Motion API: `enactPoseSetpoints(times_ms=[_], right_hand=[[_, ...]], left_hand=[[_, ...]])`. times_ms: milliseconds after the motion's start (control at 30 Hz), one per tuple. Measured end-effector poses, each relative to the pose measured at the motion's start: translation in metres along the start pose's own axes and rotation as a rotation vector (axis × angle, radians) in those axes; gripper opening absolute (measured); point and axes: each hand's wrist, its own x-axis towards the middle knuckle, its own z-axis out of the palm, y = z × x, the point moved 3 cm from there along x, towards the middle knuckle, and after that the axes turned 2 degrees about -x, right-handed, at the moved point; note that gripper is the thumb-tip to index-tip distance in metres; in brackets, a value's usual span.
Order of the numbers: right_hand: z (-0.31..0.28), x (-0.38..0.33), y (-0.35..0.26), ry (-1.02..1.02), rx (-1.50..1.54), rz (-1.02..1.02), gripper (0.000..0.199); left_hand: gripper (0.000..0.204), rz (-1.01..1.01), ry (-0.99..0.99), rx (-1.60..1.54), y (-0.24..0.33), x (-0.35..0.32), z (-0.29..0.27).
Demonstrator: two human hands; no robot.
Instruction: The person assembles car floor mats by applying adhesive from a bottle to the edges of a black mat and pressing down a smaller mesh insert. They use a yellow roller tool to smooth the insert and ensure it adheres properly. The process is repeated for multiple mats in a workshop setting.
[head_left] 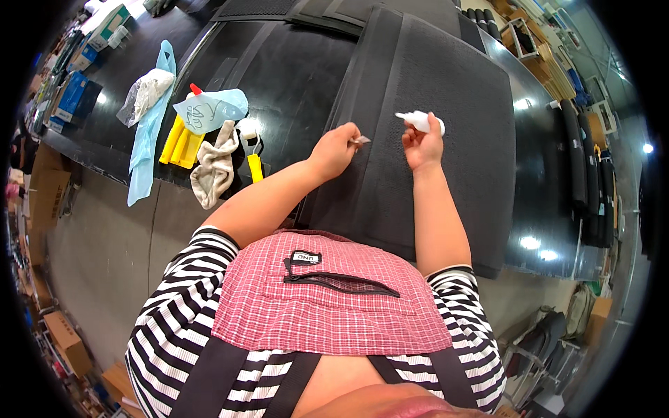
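Observation:
Over a stack of black sheets (456,83), my right hand (424,148) grips a small white squeeze bottle (422,121). The bottle lies tilted in the fingers, its thin nozzle pointing left. To the left, my left hand (334,152) is closed in a pinch near a raised strip on the top sheet. Between its thumb and fingers sits a small pale piece (361,140), too small to name. The two hands are apart.
Left on the black table (300,76) lie a beige cloth (214,167), a yellow holder (182,143), a light blue sheet (212,110), a yellow-handled tool (255,167), a long light blue strip (145,153) and a clear bag (146,96). Dark rolls (575,153) stand beyond the right edge.

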Motion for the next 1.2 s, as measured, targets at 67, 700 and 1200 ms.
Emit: enactPoseSetpoints(times_ms=[67, 700, 1200], right_hand=[[0.017, 0.02, 0.002, -0.003, -0.065, -0.002, 0.036], [0.048, 0.098, 0.018, -0.145, -0.784, -0.513, 0.033], [0.066, 0.131, 0.024, -0.076, -0.966, -0.806, 0.035]], left_hand=[[0.005, 0.146, 0.136, 0.098, -0.01, 0.014, 0.005], [0.011, 0.2, 0.205, -0.013, -0.044, 0.019, 0.009], [0.012, 0.21, 0.196, -0.005, -0.047, 0.021, 0.007]])
